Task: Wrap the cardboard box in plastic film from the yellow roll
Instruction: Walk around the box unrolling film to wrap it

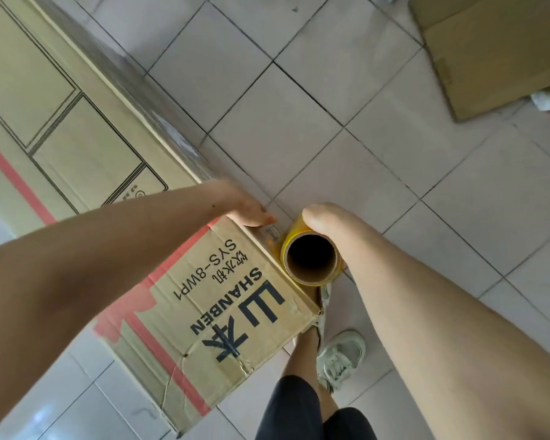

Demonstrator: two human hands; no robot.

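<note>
Soft, even daylight fills the frame, with faint shadows. Pale glare sits lower left on the glossy white floor tiles [45, 411]. Wide-angle bending curves the edges; detail is slightly soft.

You look down on a floor [378, 128] of pale square tiles with dark grout lines running diagonally across your view. Soft, even light falls on it, with a bright glare patch on the tiles at lower left. Flattened cardboard [489, 55] lies on the floor at upper right, well apart.

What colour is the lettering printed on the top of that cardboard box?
Black lettering on the brown cardboard box, with red stripes beside it; seen in the head view.
</note>
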